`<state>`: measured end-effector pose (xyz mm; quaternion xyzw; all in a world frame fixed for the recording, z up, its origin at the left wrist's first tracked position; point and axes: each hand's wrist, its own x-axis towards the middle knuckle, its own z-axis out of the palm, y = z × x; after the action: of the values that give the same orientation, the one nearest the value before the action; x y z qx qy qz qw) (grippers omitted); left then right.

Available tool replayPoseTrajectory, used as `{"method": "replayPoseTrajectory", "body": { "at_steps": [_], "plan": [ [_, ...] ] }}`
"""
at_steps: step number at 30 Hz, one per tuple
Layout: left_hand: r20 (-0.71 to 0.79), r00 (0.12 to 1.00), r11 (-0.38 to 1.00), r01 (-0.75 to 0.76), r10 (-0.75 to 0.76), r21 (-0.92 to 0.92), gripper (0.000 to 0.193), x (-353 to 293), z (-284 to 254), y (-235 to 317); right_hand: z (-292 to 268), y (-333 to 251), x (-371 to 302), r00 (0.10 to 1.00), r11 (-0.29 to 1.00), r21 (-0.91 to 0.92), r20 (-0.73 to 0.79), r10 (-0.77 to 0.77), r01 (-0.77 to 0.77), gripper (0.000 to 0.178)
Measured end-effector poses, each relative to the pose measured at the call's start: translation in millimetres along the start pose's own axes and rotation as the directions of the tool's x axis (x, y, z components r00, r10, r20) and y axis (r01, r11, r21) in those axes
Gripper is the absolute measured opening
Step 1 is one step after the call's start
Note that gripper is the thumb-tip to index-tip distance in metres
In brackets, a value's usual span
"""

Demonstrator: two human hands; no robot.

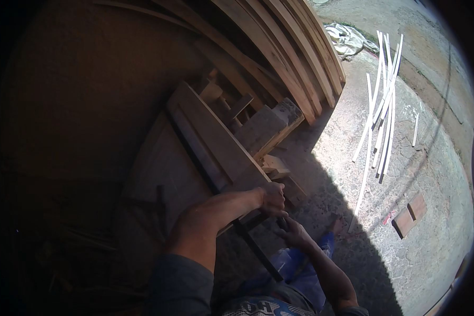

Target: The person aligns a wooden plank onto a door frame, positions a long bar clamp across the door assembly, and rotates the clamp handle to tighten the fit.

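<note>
A wooden panel door [210,134] with a recessed panel lies slanted in front of me, mostly in shadow. Across it runs a long dark metal bar [258,252], which looks like a bar clamp and sticks out past the door's near edge toward my lap. At the door's near right corner my left hand [273,199] is closed in a fist; what it grips is hidden by the fingers. Just below and to the right, my right hand [296,233] is wrapped round a short dark handle [283,224], close to the left hand's fingers.
Long wooden boards [284,47] lean in a stack at the far side. A heavy block [263,129] and wood offcuts [275,166] stand beside the door. White strips [387,105], two brown wood pieces [410,215] and a pale cloth [347,41] lie on sunlit ground.
</note>
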<state>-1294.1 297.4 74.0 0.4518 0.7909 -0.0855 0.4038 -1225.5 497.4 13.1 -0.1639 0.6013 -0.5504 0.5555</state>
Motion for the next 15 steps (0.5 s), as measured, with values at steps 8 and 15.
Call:
{"method": "replayPoseTrajectory", "body": {
  "at_steps": [8,15],
  "plan": [
    [0.056,0.998,1.0,-0.02,0.02,-0.006,0.062,1.7,-17.6,1.9,-10.6,43.8,30.4,0.957,0.93,0.352,0.291,0.0,-0.107,0.045],
    [0.06,0.998,1.0,-0.006,0.006,-0.006,0.061,-7.0,-13.3,2.1,19.2,6.4,3.6,0.921,0.906,-0.372,-0.241,-0.304,0.202,0.044]
  ]
}}
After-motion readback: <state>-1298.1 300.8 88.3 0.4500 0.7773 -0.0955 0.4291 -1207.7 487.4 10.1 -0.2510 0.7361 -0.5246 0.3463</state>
